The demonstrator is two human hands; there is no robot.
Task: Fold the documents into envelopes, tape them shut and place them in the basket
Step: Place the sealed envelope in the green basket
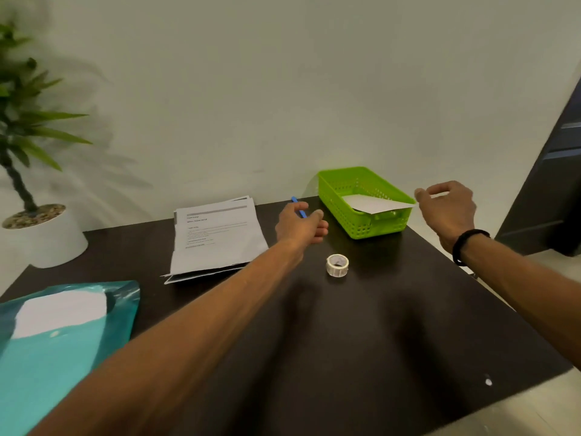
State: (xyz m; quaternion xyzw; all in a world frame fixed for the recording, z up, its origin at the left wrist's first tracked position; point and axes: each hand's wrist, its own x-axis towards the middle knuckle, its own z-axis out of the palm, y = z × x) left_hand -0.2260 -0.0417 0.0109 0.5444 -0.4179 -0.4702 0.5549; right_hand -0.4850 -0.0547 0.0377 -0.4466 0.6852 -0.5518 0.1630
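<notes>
Folded white envelope (375,203) lying tilted in green basket (361,225), 1 corner over rim; right hand (446,204) just beside it, fingers loosely curled, holding nothing; left hand (300,223) loosely curled by blue pen (298,207); tape roll (337,265) & document stack (217,237) on dark worktop (408,325)

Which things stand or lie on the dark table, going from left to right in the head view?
Teal plastic pouch → stack of printed white documents → blue pen → roll of clear tape → lime-green plastic basket, with a folded white paper envelope in it.
</notes>
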